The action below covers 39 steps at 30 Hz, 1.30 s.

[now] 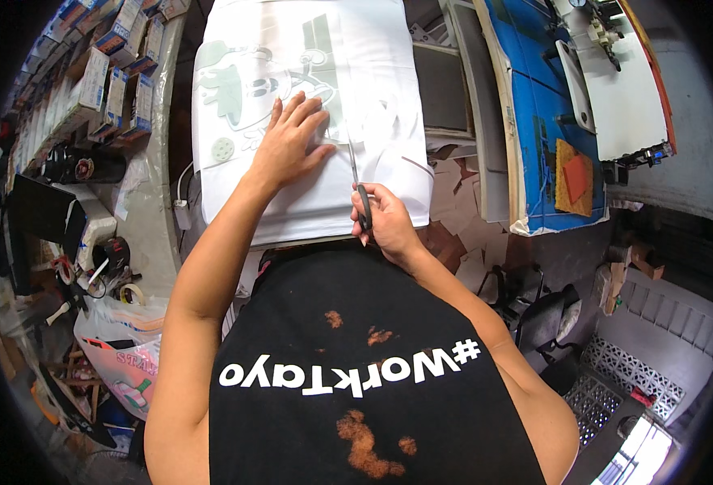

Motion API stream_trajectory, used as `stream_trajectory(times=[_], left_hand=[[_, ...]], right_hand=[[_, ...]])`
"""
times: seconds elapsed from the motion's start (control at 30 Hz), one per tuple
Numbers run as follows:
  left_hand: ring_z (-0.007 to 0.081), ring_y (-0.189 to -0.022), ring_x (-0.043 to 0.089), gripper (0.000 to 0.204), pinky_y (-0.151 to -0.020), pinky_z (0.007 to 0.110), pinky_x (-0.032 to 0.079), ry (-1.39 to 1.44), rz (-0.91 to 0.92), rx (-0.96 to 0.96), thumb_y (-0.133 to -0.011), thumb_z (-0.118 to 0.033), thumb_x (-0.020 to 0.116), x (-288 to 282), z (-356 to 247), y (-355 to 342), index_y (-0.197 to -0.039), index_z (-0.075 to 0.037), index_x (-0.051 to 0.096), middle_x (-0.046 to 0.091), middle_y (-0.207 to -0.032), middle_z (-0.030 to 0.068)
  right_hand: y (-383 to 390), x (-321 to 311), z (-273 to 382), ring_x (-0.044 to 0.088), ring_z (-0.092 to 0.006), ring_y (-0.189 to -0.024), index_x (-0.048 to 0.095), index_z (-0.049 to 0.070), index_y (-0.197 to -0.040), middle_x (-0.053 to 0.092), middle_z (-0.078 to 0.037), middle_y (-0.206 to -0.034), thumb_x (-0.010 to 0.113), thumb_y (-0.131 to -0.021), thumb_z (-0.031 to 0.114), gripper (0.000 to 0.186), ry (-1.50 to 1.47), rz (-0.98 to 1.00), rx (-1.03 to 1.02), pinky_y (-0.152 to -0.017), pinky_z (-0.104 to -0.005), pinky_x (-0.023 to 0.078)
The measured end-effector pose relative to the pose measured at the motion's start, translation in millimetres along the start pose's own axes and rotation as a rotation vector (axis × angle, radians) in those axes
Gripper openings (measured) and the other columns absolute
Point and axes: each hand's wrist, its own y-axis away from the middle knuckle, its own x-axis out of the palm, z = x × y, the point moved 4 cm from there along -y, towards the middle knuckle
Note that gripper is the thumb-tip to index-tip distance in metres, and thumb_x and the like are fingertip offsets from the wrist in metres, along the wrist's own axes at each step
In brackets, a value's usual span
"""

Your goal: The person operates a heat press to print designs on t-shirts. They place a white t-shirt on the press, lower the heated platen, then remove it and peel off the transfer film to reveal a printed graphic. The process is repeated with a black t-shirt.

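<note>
White fabric [308, 202] under left hand [288, 145], scissors [360, 190]

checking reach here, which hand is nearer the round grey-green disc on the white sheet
Left. The left hand lies flat on the white sheet just right of the disc; the right hand holds scissors farther right.

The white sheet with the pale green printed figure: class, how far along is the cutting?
Done: curved cuts already show near the white printed sheet's right side. In hand: the left hand presses it flat while the right hand works dark-handled scissors into it. Left: the green figure remains uncut.
</note>
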Motion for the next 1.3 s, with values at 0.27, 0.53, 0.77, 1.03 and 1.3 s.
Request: stream_trajectory(times=[0.27, 0.53, 0.77, 1.03, 1.3], left_hand=[[0.0334, -0.13, 0.05, 0.031, -0.11, 0.057, 0.037, -0.163, -0.053, 0.263, -0.083, -0.015, 0.071, 1, -18, -1, -0.113, -0.007, 0.065, 0.06, -0.13, 0.0072], [0.0278, -0.115, 0.062, 0.023, -0.103, 0.049, 0.048, 0.053, -0.14, 0.236, -0.081, -0.003, 0.064, -10, -36, 4, -0.104, -0.006, 0.068, 0.069, -0.112, 0.006], [0.0268, -0.113, 0.064, 0.025, -0.102, 0.048, 0.049, 0.081, -0.137, 0.231, -0.08, -0.002, 0.064, -13, -38, 5, -0.105, -0.006, 0.068, 0.07, -0.112, 0.0071], [0.0266, -0.109, 0.067, 0.029, -0.099, 0.046, 0.052, 0.132, -0.19, 0.233, -0.078, 0.001, 0.064, -26, -52, 12, -0.105, -0.006, 0.068, 0.071, -0.11, 0.0079], [0.0288, -0.108, 0.068, 0.026, -0.097, 0.047, 0.053, 0.164, -0.181, 0.216, -0.081, 0.003, 0.065, -32, -57, 12, -0.105, -0.004, 0.069, 0.071, -0.109, 0.0113]], right_hand=[[5, -1, -3, 0.056, -0.0079, -0.053, 0.051, -0.003, -0.124, 0.057, -0.003, -0.078, 0.066, -0.096, 0.025, 0.043, -0.057, -0.02, -0.008, -0.039, -0.0214, 0.04], [-13, 8, 18, 0.055, -0.0083, -0.052, 0.054, -0.002, -0.12, 0.056, -0.002, -0.072, 0.067, -0.095, 0.029, 0.042, -0.031, -0.08, -0.017, -0.039, -0.0223, 0.038], [-12, 6, 13, 0.055, -0.009, -0.051, 0.054, -0.002, -0.119, 0.057, -0.002, -0.071, 0.067, -0.095, 0.028, 0.04, 0.003, -0.081, -0.028, -0.038, -0.0236, 0.037], [-31, 7, 31, 0.055, -0.0103, -0.052, 0.054, -0.003, -0.119, 0.057, -0.003, -0.071, 0.064, -0.097, 0.027, 0.038, 0.014, -0.098, -0.104, -0.04, -0.024, 0.038], [-35, 8, 26, 0.056, -0.0114, -0.055, 0.054, 0.0, -0.118, 0.058, -0.005, -0.076, 0.059, -0.098, 0.021, 0.029, 0.017, -0.103, -0.066, -0.042, -0.0245, 0.041]])
